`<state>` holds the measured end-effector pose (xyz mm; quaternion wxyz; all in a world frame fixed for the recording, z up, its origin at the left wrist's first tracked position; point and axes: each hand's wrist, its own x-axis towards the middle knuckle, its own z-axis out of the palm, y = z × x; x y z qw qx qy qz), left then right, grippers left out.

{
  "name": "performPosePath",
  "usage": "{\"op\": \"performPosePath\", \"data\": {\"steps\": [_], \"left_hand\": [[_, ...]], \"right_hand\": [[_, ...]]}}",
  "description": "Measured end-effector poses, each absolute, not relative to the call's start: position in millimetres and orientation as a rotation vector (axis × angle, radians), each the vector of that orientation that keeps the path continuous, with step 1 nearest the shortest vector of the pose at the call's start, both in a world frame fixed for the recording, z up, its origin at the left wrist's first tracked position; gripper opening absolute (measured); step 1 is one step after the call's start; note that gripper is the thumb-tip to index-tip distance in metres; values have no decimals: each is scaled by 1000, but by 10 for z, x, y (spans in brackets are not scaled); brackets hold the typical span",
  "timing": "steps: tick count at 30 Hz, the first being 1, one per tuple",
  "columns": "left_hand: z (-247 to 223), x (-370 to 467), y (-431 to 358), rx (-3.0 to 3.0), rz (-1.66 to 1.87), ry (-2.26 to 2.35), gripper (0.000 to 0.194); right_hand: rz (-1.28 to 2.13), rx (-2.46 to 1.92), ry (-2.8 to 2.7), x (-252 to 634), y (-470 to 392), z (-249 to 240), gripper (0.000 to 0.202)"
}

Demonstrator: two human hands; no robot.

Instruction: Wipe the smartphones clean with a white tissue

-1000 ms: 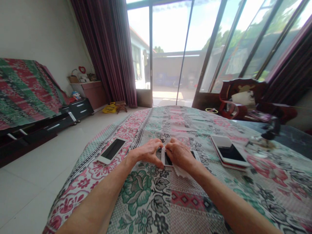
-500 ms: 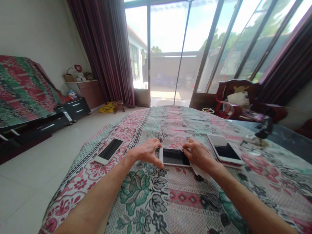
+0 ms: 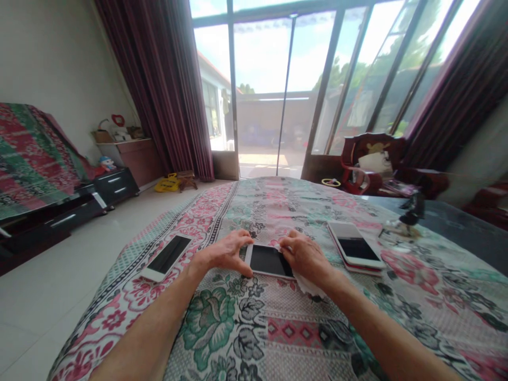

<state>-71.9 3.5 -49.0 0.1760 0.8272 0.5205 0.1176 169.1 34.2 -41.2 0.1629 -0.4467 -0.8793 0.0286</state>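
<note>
A white-framed smartphone (image 3: 270, 260) with a dark screen lies flat on the patterned cloth in front of me. My left hand (image 3: 229, 251) grips its left end, thumb on the near edge and fingers at the far edge. On the right part of the phone rests my right hand (image 3: 304, 256), fingers pinched around a white wipe (image 3: 309, 288) that trails out beneath the palm. Whether it is tissue or fabric I cannot tell. The phone's right end is hidden by that hand.
Another white phone (image 3: 166, 258) lies to the left. On the right, a larger white device (image 3: 355, 246) is stacked on something with a red edge. Beyond it stand a clear object (image 3: 397, 241) and a dark figure (image 3: 413, 211). A floral tablecloth (image 3: 286, 323) covers the table.
My right hand has slid slightly left along the phone with the wipe. My left hand keeps its grip. The whole view has shifted a little.
</note>
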Motion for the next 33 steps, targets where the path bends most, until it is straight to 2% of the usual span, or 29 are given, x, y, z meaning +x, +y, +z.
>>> {"op": "performPosePath", "data": {"steps": [11, 14, 20, 28, 33], "left_hand": [[-487, -734, 43, 2299, 335, 1465, 80], [-473, -731, 37, 2306, 326, 1467, 81], [-450, -719, 26, 2293, 324, 1478, 80], [-453, -734, 40, 2298, 304, 1471, 80], [-448, -739, 35, 2281, 316, 1478, 81]], "right_hand": [[191, -1519, -2535, 2033, 450, -256, 14], [177, -1506, -2529, 2029, 455, -283, 13], [101, -1332, -2525, 1825, 359, -350, 22], [270, -1427, -2504, 2070, 494, -307, 15], [202, -1378, -2517, 2055, 473, -334, 17]]}}
